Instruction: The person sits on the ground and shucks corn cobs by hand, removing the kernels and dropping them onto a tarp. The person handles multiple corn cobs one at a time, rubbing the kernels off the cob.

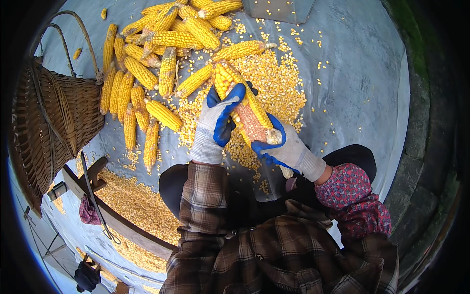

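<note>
Both my hands wear white knit gloves with blue-coated fingers. A partly shelled ear of corn is held slantwise between them. A bare reddish strip of cob shows along its upper face, with yellow kernels on both sides and at the far tip. My left hand grips its middle from the left, the thumb lying across the kernels. Around the pale stalk end, my right hand is closed. Below the ear, loose corn kernels lie spread on a grey-blue plastic sheet. A pale cob end shows under my right hand.
Whole ears of corn are heaped beyond my left hand. At the left stands a handled wicker basket. A wooden board holding iron tongs or scissors crosses more kernels. A grey metal pan lies at the top.
</note>
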### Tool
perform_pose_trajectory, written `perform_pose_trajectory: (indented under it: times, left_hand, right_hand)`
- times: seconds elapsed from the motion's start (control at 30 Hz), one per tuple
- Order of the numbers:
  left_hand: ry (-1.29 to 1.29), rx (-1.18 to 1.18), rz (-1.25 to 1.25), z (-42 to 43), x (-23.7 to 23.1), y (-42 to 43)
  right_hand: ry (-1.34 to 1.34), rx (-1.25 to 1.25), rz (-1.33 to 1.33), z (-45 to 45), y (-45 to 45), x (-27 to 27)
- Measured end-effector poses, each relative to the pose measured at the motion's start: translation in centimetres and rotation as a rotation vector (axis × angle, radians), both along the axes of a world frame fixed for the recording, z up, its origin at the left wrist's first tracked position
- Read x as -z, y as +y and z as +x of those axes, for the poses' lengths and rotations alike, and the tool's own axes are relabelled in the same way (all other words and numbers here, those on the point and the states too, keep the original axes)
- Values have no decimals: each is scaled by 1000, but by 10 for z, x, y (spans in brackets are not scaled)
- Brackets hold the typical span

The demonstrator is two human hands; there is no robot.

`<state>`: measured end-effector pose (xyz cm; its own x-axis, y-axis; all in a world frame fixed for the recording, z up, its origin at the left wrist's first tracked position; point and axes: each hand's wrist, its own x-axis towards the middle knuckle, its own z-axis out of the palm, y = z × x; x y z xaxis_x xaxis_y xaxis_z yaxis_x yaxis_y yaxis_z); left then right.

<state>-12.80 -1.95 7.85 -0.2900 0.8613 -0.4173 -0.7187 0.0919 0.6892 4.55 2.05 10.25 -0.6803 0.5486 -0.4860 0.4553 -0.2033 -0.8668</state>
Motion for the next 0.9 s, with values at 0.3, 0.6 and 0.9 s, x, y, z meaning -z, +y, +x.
perform_pose_trajectory:
  times: [0.3,0.6,0.9]
  left_hand:
    - [-117,-78,-63,-1,1,-5]
    - [-208,-141,-59,-5,-2,-3]
    - [27,-39,82,2,-12,-5]
  right_hand:
    - [-5,-14,-71,0,-6,-3]
    - [24,-35,295,-4,-11,-7]
    - [103,-2,46,5,-8,-2]
